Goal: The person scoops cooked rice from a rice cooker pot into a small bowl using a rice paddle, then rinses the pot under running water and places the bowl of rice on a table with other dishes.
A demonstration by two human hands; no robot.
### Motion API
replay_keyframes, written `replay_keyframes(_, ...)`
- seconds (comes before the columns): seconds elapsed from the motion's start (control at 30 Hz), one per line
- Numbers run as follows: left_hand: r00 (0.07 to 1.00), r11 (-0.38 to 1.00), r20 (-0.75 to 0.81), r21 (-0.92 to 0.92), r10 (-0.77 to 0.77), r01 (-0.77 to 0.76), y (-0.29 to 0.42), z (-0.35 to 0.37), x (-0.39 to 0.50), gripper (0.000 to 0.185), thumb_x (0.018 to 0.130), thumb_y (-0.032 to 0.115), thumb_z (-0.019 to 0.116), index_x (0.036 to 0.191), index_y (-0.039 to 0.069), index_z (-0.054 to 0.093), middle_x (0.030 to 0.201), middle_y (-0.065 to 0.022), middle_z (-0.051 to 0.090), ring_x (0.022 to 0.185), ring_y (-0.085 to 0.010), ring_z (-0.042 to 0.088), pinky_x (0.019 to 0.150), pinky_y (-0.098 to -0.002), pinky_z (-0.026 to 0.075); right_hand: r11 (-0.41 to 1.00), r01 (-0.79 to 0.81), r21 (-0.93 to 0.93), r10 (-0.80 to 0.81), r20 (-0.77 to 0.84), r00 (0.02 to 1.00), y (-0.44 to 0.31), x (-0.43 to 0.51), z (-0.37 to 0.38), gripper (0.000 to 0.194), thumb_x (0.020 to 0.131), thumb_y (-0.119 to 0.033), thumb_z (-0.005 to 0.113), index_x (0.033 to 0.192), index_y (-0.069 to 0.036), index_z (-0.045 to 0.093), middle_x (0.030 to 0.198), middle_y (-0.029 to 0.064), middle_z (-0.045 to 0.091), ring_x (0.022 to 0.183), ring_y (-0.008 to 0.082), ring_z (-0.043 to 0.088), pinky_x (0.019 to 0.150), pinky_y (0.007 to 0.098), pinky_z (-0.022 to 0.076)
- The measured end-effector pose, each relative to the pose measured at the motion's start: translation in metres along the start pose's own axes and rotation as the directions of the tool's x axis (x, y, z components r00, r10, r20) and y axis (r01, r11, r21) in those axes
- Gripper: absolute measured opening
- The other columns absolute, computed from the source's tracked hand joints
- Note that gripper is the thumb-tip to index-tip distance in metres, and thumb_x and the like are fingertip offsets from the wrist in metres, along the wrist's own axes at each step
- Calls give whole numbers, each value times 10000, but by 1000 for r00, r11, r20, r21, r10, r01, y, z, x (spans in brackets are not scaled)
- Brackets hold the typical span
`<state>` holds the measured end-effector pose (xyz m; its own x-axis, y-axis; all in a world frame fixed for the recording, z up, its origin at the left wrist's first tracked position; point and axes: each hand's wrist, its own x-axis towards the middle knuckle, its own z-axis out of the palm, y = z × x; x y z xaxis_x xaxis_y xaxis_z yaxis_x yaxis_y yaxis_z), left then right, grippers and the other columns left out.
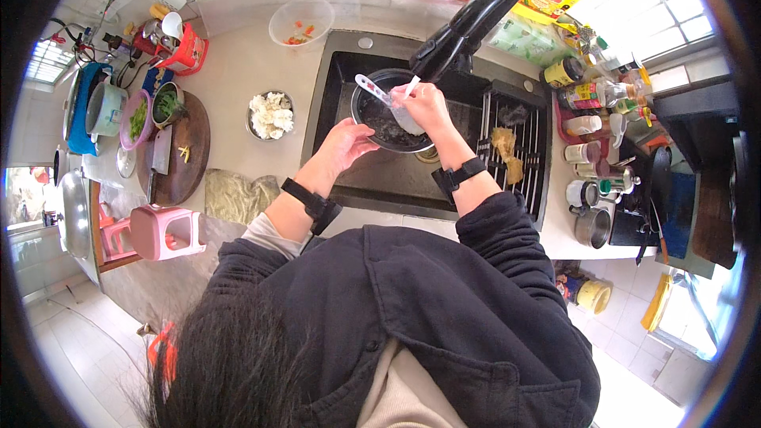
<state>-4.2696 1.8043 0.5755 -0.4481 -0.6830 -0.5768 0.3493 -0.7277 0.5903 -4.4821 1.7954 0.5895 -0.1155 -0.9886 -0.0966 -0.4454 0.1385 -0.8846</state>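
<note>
A round metal pan or basin (pixel 380 136) with a dark inside sits in the black sink (pixel 380 181). My left hand (pixel 349 144) is at its near left rim, thumb and fingers around the edge. Over the basin, my right hand (pixel 421 106) grips something white and thin, perhaps a spoon handle, with a whitish translucent thing below the fingers; its exact kind cannot be told. A white spoon with a red pattern (pixel 371 88) lies across the far left rim, its near end close to my right fingers. The black faucet (pixel 469 27) reaches over the sink from behind.
Left of the sink stand a metal bowl of white torn pieces (pixel 271 115) and a clear bowl with orange bits (pixel 301 22). Farther left, a cleaver (pixel 160 151) lies on a round wooden board (pixel 193 160). A rack (pixel 523 148) on the sink's right holds yellowish scrubbers (pixel 506 154); bottles stand beyond.
</note>
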Motion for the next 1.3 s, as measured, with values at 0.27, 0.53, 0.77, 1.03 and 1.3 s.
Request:
replay_keyframes(0.27,1000,997,22,77,3,-5,3,19,-8,193,840,-59,584,1013,25,567,943,-115,653,841,-260,683,764,-383,602,881,155,-446,-132,82,988,-8,2,39,270,833,-155,620,1072,-30,614,1020,213,646,996,400,620,873,462,504)
replay_keyframes(0.53,999,1000,30,14,22,-22,3,-1,-3,207,830,-66,586,1004,40,547,937,-124,652,846,-258,688,761,-387,601,723,635,-272,-643,73,763,-33,-60,0,186,768,26,606,918,-68,666,962,126,619,943,347,607,853,428,503)
replay_keyframes(0.77,996,995,26,-59,-80,82,3,0,1,185,822,-75,583,950,37,510,925,-156,650,860,-299,689,806,-429,600,933,359,15,-357,-89,930,-33,-97,-33,226,792,62,681,986,-45,725,965,97,679,897,222,673,778,299,533)
replay_keyframes(1.03,990,991,57,-22,-128,130,-4,7,7,181,798,-80,569,947,4,507,961,-193,646,894,-339,680,847,-457,594,950,310,-34,-311,-175,934,-24,-66,-25,120,778,-28,722,897,-33,732,946,132,705,853,244,706,734,326,556)
replay_keyframes(1.3,987,989,59,-5,-150,151,-3,0,8,224,783,-72,557,995,-3,539,972,-187,653,913,-321,680,891,-448,577,987,152,-60,-155,-63,986,-34,-73,-39,105,760,-91,719,845,-29,724,841,88,714,757,156,690,676,281,535)
